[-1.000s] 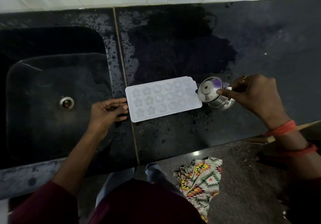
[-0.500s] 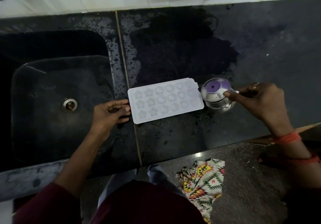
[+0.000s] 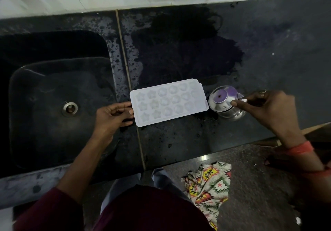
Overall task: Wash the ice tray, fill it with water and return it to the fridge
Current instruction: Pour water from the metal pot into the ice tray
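The tray (image 3: pixel 168 102) lies flat on the table (image 3: pixel 268 51), long axis running hand to hand. The left hand (image 3: pixel 111 116) has its fingers curled on one short end. The right hand (image 3: pixel 265 108) grips a cup (image 3: pixel 225 103) just beside the other end, probably ready to pour.

Ice tray (image 3: pixel 169 102) matt white plastic; steel cup (image 3: pixel 226 103) shiny metal; countertop (image 3: pixel 268 51) dark speckled stone, wet patches.

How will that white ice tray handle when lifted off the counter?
Probably light and slightly flexible: the ice tray looks thin and flat. Likely slippery, since the counter around it is wet. Its shallow cells may spill if tilted.
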Tool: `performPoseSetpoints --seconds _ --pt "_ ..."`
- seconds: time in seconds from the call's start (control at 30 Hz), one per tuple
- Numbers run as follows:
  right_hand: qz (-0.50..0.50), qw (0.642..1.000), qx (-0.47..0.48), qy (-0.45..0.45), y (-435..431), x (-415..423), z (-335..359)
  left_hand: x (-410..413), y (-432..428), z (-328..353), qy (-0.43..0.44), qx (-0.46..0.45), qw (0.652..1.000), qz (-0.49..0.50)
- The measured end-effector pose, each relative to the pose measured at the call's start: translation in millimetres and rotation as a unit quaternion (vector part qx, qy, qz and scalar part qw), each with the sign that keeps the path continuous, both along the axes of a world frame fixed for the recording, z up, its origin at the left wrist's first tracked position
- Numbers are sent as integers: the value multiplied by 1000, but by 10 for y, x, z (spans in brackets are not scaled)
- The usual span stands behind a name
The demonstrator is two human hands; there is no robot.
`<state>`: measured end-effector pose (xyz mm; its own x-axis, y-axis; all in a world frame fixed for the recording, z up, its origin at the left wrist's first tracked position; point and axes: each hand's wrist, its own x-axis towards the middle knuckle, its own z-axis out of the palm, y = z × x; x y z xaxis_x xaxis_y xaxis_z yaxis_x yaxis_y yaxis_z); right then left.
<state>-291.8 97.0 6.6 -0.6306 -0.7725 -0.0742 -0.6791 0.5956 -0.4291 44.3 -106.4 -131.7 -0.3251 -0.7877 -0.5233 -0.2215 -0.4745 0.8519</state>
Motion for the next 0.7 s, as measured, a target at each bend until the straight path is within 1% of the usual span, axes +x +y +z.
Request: performPoseSetpoints --seconds 0.33,0.7 --pt "56 995 25 79 -51 34 -7 3 25 -1 7 3 1000 2" --pt "67 992 31 105 -38 48 33 0 43 0 11 2 1000 2"
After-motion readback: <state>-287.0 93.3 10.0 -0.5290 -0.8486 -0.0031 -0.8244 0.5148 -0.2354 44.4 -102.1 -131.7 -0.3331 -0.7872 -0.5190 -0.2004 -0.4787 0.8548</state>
